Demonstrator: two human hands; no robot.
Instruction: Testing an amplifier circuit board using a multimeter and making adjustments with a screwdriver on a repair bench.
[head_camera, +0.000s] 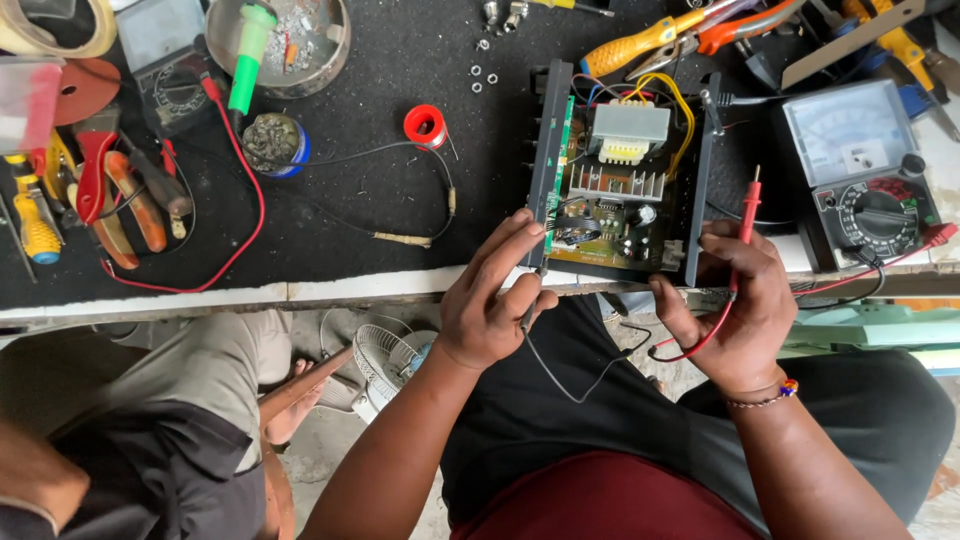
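Nearest me, the left hand (490, 305) has its grip pinching a black probe (535, 290); the right hand (735, 305) grasps a red probe (748, 215). Beyond, the open circuit chassis (620, 180) sits at the surface (380, 200) edge, with a multimeter (865, 170) alongside.

Even, soft daylight lit the scene; shadows were faint, the meter window (848, 128) showed mild glare, and straight lines perhaps bowed slightly toward the corners.

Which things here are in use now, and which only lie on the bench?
In use: left hand on black probe; right hand holding red probe; open circuit unit; analog multimeter.

Lying about: solder spool; pliers; yellow screwdriver; metal bowl.
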